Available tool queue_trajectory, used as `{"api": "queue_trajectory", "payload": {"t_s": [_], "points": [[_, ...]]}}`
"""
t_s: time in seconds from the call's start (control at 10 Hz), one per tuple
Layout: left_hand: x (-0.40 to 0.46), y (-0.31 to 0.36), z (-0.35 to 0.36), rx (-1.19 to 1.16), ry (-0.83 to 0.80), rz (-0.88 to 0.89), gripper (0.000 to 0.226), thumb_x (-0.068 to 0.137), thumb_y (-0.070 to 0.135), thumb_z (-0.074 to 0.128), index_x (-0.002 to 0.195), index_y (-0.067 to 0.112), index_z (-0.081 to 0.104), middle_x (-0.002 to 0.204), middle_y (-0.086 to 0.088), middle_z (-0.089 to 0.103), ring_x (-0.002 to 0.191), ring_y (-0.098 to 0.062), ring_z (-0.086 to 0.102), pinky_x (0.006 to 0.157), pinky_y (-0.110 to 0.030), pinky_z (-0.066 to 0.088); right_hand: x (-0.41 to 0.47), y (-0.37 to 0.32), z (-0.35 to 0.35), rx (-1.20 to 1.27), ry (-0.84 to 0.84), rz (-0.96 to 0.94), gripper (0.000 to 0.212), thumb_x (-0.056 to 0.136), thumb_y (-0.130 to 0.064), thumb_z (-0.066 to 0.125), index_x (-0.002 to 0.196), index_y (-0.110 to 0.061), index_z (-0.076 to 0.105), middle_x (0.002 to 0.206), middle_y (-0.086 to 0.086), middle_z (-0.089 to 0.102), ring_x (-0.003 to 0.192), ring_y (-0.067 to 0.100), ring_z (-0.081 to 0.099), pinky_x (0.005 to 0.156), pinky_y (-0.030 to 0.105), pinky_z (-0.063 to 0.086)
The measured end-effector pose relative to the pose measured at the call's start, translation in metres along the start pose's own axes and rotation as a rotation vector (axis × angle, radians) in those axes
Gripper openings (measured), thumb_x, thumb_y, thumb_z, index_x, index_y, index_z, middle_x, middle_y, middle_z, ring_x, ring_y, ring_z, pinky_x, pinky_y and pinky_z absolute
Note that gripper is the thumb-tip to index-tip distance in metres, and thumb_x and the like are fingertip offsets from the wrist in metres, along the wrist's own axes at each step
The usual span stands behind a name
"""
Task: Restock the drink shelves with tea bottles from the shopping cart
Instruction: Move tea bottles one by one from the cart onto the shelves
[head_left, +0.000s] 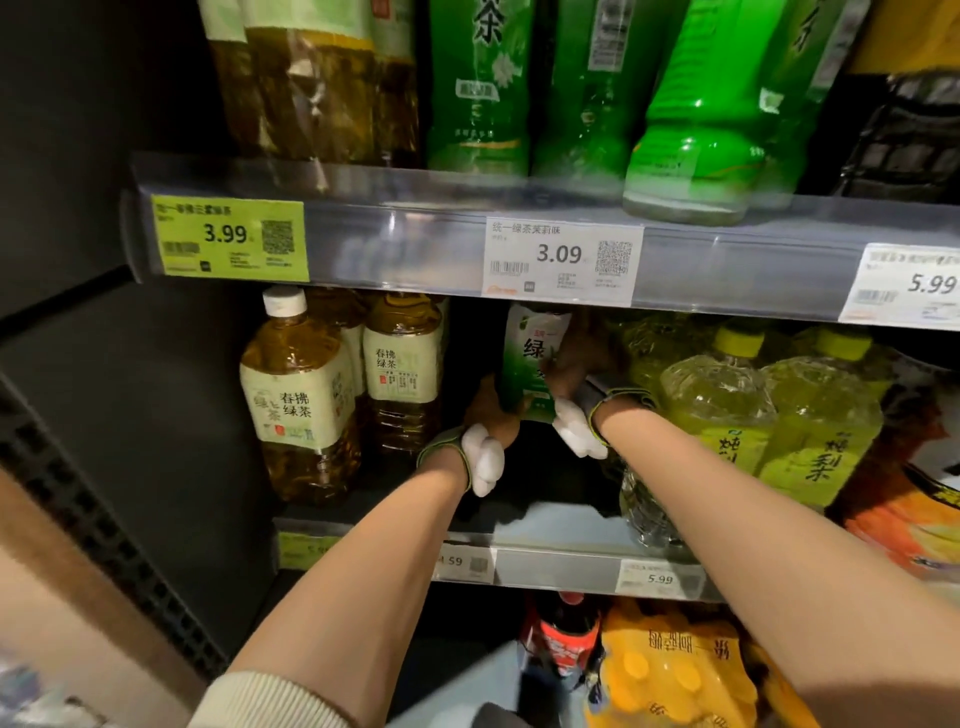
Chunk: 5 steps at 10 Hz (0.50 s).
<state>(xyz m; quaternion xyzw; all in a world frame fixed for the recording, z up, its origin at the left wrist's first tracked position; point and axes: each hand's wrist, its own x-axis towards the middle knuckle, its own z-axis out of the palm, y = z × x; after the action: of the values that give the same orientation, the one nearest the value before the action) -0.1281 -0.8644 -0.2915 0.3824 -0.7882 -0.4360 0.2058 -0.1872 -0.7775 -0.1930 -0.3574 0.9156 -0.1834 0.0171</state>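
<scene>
The middle shelf (550, 535) has a dark gap between amber tea bottles (298, 400) on the left and yellow-green pear drink bottles (769, 415) on the right. In that gap, tilted, is a green tea bottle (530, 369) with a green-and-white label bearing large characters. The gloved left hand (485, 415) cups its base; the gloved right hand (576, 384) curls around its right side.

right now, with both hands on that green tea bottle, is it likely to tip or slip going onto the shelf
Probably fairly heavy: the green tea bottle is large and takes both the left hand and right hand. Its glossy label may slip in the grip. Tall and narrow, it could tip against the pear bottles.
</scene>
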Motion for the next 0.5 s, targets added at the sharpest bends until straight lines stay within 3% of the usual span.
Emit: {"api": "queue_trajectory", "payload": {"t_s": [0.1, 0.2, 0.3, 0.4, 0.5], "points": [[-0.018, -0.001, -0.007, -0.043, 0.019, 0.034, 0.06, 0.094, 0.027, 0.057, 0.146, 0.011, 0.031, 0.145, -0.011, 0.044, 0.134, -0.028, 0.042, 0.108, -0.032, 0.034, -0.013, 0.003, 0.002, 0.034, 0.049, 0.009, 0.086, 0.09, -0.023, 0.058, 0.15, -0.004, 0.0, 0.155, 0.019, 0.015, 0.142, 0.034, 0.022, 0.112, 0.038, 0.023], [-0.038, -0.004, -0.013, -0.041, 0.025, -0.005, 0.062, 0.096, 0.028, 0.054, 0.149, 0.012, 0.026, 0.151, -0.01, 0.037, 0.138, -0.027, 0.038, 0.107, -0.028, 0.032, -0.033, 0.005, 0.0, 0.075, -0.016, 0.001, 0.077, 0.09, -0.019, 0.059, 0.148, -0.004, 0.011, 0.147, 0.019, 0.034, 0.132, 0.034, 0.04, 0.103, 0.034, 0.035], [-0.048, -0.006, -0.017, -0.135, 0.089, -0.059, 0.057, 0.095, 0.027, 0.055, 0.145, 0.014, 0.033, 0.144, -0.01, 0.047, 0.129, -0.028, 0.049, 0.105, -0.031, 0.039, -0.056, 0.006, -0.001, 0.115, -0.032, 0.04, 0.058, 0.095, -0.024, 0.052, 0.144, -0.005, 0.026, 0.143, 0.017, 0.042, 0.129, 0.033, 0.044, 0.101, 0.034, 0.037], [-0.075, -0.006, -0.022, -0.269, 0.128, -0.097, 0.047, 0.093, 0.019, 0.057, 0.138, 0.01, 0.044, 0.13, -0.016, 0.057, 0.117, -0.036, 0.057, 0.101, -0.044, 0.046, -0.086, 0.012, -0.005, 0.21, -0.013, 0.057, 0.04, 0.095, -0.018, 0.049, 0.132, -0.003, 0.043, 0.128, 0.021, 0.053, 0.116, 0.037, 0.052, 0.089, 0.035, 0.044], [-0.102, -0.008, -0.032, -0.288, 0.092, -0.118, 0.043, 0.091, 0.025, 0.055, 0.132, 0.015, 0.048, 0.119, -0.018, 0.063, 0.108, -0.039, 0.061, 0.095, -0.051, 0.049, -0.118, 0.013, -0.022, 0.301, -0.009, 0.045, 0.033, 0.095, -0.02, 0.049, 0.121, 0.001, 0.049, 0.122, 0.023, 0.055, 0.112, 0.038, 0.052, 0.086, 0.036, 0.043]]}}
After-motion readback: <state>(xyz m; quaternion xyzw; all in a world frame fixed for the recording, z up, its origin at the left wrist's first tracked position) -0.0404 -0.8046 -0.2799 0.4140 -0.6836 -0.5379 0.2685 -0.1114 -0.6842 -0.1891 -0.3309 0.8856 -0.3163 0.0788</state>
